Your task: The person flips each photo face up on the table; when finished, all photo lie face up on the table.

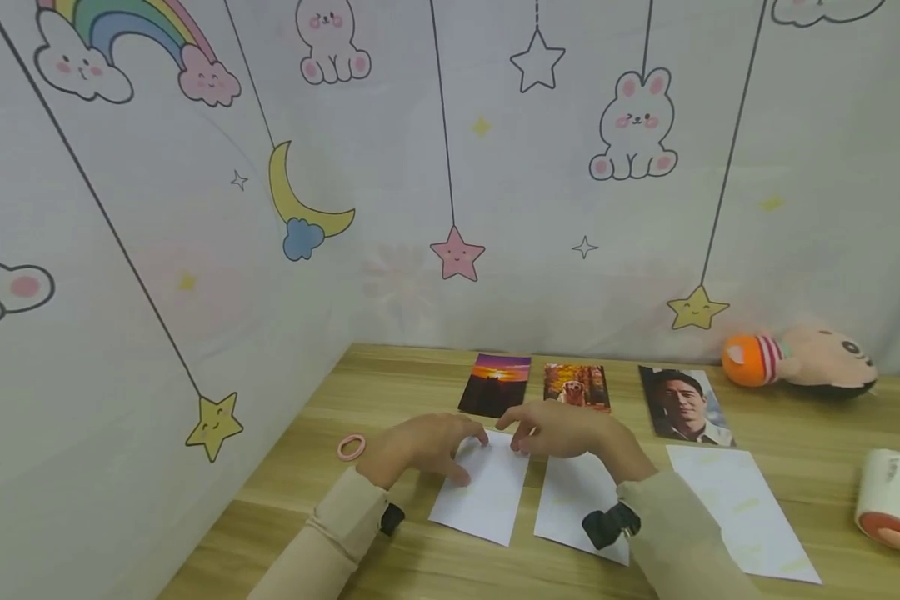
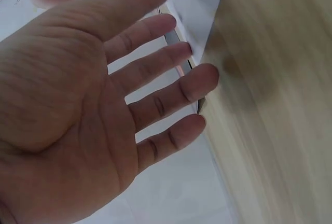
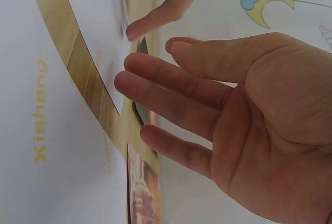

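Observation:
Three white sheets lie in a row on the wooden table: a left sheet (image 1: 495, 500), a middle sheet (image 1: 566, 504) and a right sheet (image 1: 750, 517). My left hand (image 1: 431, 443) is over the left sheet's left side, thumb and fingers spread apart. At that sheet's far right corner hovers my right hand (image 1: 566, 429), partly covering the middle sheet and a dog photo (image 1: 562, 375). Both palms show bare in the wrist views, fingers extended and holding nothing. Yellow "Xisheng" print marks a sheet (image 3: 21, 79) in the right wrist view.
Behind the sheets lie a sunset photo (image 1: 495, 386) and a portrait photo (image 1: 682, 404). A pink ring (image 1: 342, 454) sits left of my left hand. A doll (image 1: 825, 358) lies at the back right, and a white mug (image 1: 888, 487) rests near the right edge. Patterned curtains enclose the table.

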`<state>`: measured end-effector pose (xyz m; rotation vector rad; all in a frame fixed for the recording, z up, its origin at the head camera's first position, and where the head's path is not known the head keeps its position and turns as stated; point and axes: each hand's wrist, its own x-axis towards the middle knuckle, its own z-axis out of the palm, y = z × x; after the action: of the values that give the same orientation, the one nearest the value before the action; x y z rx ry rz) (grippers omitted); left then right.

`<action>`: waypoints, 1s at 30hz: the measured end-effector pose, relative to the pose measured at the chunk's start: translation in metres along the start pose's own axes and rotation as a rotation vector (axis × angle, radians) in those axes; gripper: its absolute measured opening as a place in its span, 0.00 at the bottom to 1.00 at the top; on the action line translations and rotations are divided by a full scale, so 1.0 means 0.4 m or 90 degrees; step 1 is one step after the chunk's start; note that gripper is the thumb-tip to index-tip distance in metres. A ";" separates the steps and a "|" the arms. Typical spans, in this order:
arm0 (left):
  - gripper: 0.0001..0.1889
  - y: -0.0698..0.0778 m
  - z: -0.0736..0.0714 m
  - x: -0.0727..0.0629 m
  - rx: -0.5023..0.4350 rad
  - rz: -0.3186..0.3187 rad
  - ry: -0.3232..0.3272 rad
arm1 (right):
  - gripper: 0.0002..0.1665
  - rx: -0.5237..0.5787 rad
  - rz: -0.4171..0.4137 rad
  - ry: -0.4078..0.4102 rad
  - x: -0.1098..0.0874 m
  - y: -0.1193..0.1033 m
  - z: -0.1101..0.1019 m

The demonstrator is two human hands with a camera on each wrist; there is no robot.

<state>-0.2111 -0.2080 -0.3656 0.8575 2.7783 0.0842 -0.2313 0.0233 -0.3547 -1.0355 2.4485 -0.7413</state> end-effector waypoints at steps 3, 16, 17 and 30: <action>0.29 -0.001 -0.003 -0.001 0.015 -0.031 -0.011 | 0.21 -0.003 -0.006 0.000 -0.001 0.000 -0.002; 0.39 0.007 -0.021 -0.006 0.010 -0.075 -0.078 | 0.18 -0.013 -0.055 0.003 0.008 0.012 0.007; 0.40 0.008 -0.022 -0.007 0.013 -0.080 -0.082 | 0.18 -0.014 -0.056 0.004 0.009 0.012 0.007; 0.42 0.004 -0.027 -0.016 0.005 -0.086 -0.098 | 0.19 -0.007 -0.040 -0.011 0.013 0.013 0.002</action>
<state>-0.2076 -0.2104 -0.3535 0.6467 2.6834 -0.0158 -0.2371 0.0221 -0.3592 -1.1225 2.4188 -0.7361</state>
